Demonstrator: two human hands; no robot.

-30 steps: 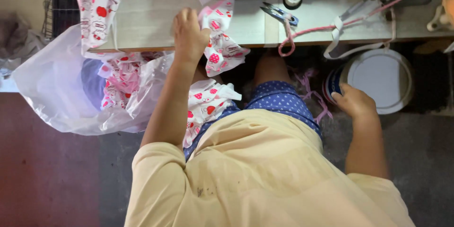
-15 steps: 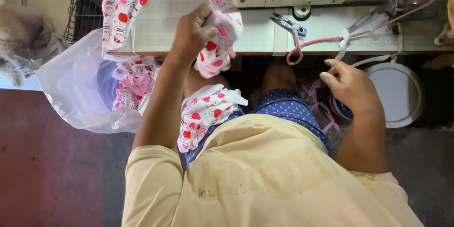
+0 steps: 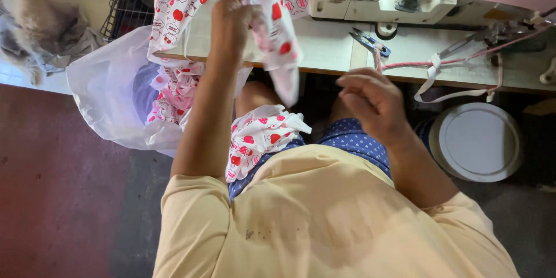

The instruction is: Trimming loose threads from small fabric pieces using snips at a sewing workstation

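The left hand (image 3: 234, 14) gripped printed cloth (image 3: 272, 29) above the sewing table (image 3: 324, 52); the right hand (image 3: 373, 101) hovered below its edge, fingers loosely curled, empty. Dangling cloth could snag the scissors (image 3: 368, 40).

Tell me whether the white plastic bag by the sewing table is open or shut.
Open: the white plastic bag gapes at its mouth, with red-printed fabric showing inside.

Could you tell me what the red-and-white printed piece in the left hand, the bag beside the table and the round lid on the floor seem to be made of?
The printed piece, gripped by the left hand, looks like soft woven or knit cloth: matte, draping in folds. The bag appears to be thin translucent plastic, crinkled and slightly glossy. The round lid looks like smooth white plastic, though painted metal is possible.
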